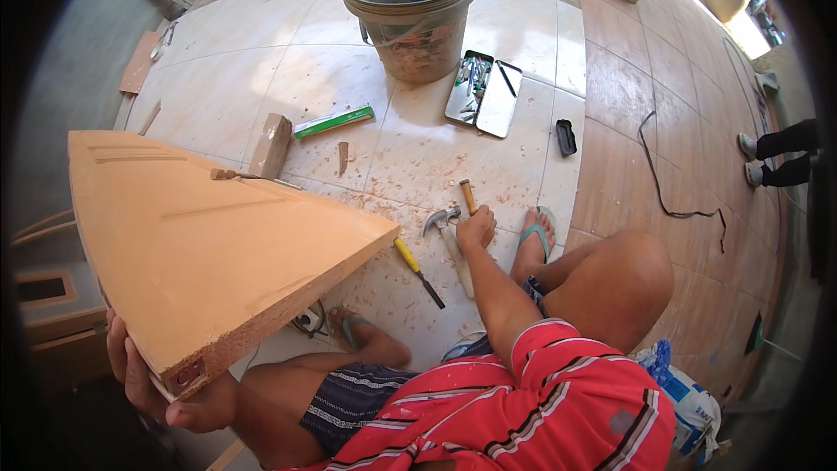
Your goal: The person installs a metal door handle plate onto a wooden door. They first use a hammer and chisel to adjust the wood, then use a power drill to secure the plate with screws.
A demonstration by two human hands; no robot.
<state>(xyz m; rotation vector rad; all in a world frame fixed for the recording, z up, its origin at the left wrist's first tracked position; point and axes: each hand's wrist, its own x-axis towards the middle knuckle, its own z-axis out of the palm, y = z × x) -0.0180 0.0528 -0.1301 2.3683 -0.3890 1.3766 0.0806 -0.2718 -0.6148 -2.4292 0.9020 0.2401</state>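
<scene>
An orange-painted wooden door [235,253] with routed panels slants across my left side, its bare edge toward me. My left hand [170,397] is wrapped around its near corner, beside a dark reddish recess in the edge. On the tiles, my right hand [476,228] is closed around a tool with a wooden handle [468,197]; its lower part is hidden. A claw hammer [441,220] lies right beside that hand, its handle toward me. Between door and hammer rests a yellow-handled chisel [418,271]. Another wooden-handled tool [228,174] lies on the door.
Wood chips litter the pale tiles [410,153]. Beyond are a wood block [271,146], a green box [334,122], an open metal case of bits [484,94], a black holder [566,137] and a large bucket [410,13]. A black cable [656,174] and another person's legs [780,155] are at right.
</scene>
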